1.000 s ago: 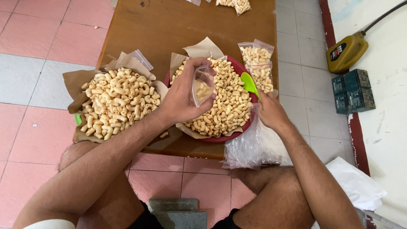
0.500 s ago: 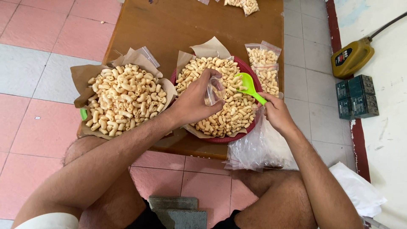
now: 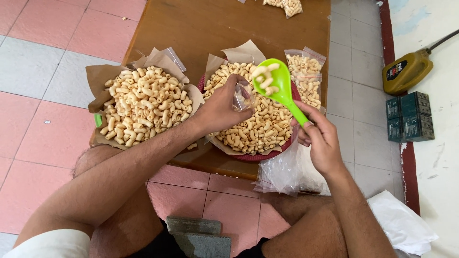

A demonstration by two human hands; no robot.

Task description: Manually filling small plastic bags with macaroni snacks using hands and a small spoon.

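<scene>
The green scoop point(image 3: 275, 81) is now lifted out of the heap and carries a few curled snack pieces in its bowl; half a second ago it was lying low at the right edge of the red basket point(image 3: 248, 156), and it looked empty there. The right hand point(image 3: 319, 138) is closed around the end of the scoop handle and holds the bowl up just beside the small clear bag point(image 3: 243, 97). The left hand point(image 3: 219, 111) pinches this bag by its mouth, above the snacks in the red basket, almost at the same place as before. The bag looks nearly empty, though it is hard to see through the plastic.

So the change is that the scoop is loaded and has come to the bag's opening, and the bag is held ready to receive the pieces.

On the left of the table point(image 3: 191, 28), the other basket point(image 3: 98, 119), lined with brown paper, is full of the same snacks and nobody touches it. Two filled bags point(image 3: 306, 79) lie at the right of the red basket. A bundle of empty clear bags point(image 3: 282, 172) hangs at the table edge under the right wrist.
</scene>
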